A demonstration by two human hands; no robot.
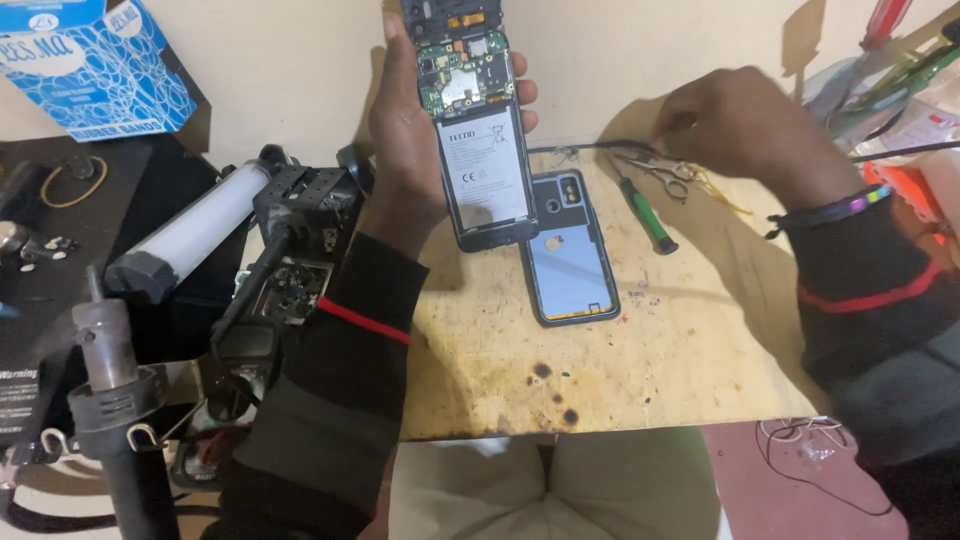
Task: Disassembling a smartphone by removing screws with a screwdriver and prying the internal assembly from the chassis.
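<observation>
My left hand [405,150] holds an opened phone [478,140] upright above the wooden board [600,350]; its green circuit board and white battery face me. The phone's removed back cover [568,262] lies inner side up on the board just right of it. My right hand [740,125] rests on the far right part of the board, fingers down over a pair of tweezers [660,172] and a black cable. A green-handled screwdriver [645,215] lies just below that hand.
A white tube light [195,225], a black clamp stand [300,215] and a hot-air gun handle [110,400] crowd the left. A blue-and-white box [95,60] sits top left. Tools and wires pile at the top right. The board's near edge has burn marks.
</observation>
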